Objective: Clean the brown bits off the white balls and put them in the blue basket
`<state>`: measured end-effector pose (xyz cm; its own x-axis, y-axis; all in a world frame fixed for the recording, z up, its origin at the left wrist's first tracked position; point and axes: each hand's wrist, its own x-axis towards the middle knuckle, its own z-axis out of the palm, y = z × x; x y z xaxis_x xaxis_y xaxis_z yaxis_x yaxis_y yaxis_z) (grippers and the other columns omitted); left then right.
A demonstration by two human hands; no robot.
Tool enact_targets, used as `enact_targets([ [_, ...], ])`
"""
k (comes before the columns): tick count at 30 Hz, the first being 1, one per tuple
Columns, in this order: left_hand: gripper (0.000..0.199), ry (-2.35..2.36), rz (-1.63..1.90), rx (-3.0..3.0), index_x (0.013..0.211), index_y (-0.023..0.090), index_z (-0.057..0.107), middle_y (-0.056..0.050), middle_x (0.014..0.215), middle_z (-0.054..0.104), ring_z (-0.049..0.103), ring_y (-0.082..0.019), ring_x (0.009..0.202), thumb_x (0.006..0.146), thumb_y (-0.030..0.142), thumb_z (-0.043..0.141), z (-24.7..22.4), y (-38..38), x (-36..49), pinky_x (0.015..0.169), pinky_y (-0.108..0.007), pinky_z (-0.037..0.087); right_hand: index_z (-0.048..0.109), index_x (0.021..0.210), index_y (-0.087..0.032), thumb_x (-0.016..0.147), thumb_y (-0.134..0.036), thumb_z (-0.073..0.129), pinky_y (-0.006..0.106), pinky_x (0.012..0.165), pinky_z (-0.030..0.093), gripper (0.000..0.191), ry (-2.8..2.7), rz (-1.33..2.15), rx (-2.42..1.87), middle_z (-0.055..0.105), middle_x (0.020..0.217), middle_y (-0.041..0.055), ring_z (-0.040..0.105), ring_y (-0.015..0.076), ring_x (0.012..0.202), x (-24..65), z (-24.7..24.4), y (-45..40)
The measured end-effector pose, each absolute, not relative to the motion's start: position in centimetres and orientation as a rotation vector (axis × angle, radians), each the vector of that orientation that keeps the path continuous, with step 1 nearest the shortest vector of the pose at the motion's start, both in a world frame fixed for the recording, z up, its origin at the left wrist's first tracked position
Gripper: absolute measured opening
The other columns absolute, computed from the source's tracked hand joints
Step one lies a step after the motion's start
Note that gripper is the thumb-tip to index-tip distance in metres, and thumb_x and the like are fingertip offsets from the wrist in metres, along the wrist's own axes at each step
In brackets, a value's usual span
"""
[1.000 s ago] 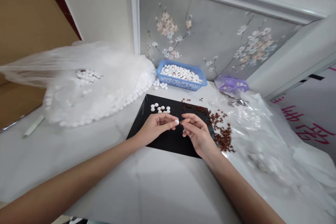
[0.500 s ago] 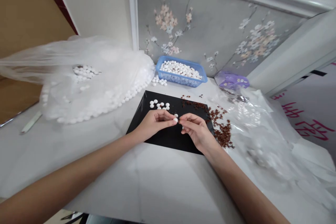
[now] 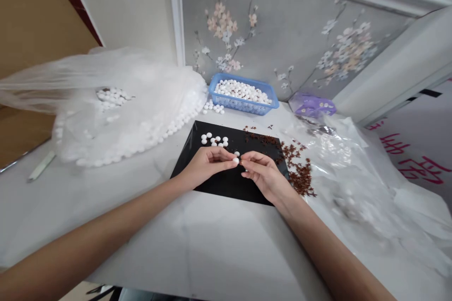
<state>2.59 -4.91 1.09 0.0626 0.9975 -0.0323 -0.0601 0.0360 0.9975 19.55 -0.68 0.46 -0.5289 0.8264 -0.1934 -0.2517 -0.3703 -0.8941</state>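
Note:
Between the thumb and fingers of my left hand (image 3: 214, 162) is a small round white ball (image 3: 236, 161). Another white ball (image 3: 237, 154) shows just behind it. My right hand (image 3: 262, 171) is pinched closed close to the held ball; a brownish speck at its fingertips looks like one of the small brown star-shaped pieces, mostly hidden by the fingers. Both hands are above a black mat (image 3: 229, 187). Several white balls (image 3: 218, 139) lie on the mat beyond my left hand. Brown star-shaped pieces (image 3: 301, 175) are heaped at the mat's right edge.
A blue basket (image 3: 243, 105) full of white balls stands at the back, with loose balls (image 3: 213, 107) beside it. A large translucent bag (image 3: 141, 117) of white balls fills the left. Clear plastic bags (image 3: 353, 188) and a purple packet (image 3: 312, 105) lie on the right.
Both hands stay nearly in place, with the ball still in my left fingers. The view has shifted very slightly.

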Motion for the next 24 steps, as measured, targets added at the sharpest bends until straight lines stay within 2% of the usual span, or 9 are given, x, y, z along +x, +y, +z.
enact_targets([
  [18, 0.021, 1.170, 1.180, 1.201, 0.079, 0.016, 0.068, -0.003, 0.082, 0.071, 0.065, -0.017, 0.081, 0.064, 0.031, 0.072, 0.97, -4.81, 2.55, 0.080, -0.031, 0.050, 0.066, 0.073, -0.020, 0.060, -0.028, 0.075, 0.018, 0.056, 0.053, 0.018, -1.155, 1.960, -0.884, 0.058, 0.068, -0.0052, 0.052, 0.0041, 0.056, 19.48, 0.68, -0.66],
  [24, 0.020, 1.187, 1.168, 1.221, 0.078, 0.017, 0.068, -0.003, 0.083, 0.071, 0.065, -0.017, 0.081, 0.064, 0.030, 0.072, 1.22, -4.86, 2.52, 0.080, -0.031, 0.050, 0.066, 0.080, -0.021, 0.062, -0.027, 0.074, 0.018, 0.055, 0.054, 0.021, -1.182, 1.972, -0.841, 0.050, 0.060, -0.0066, 0.046, 0.0036, 0.054, 19.56, 0.67, -0.59],
])
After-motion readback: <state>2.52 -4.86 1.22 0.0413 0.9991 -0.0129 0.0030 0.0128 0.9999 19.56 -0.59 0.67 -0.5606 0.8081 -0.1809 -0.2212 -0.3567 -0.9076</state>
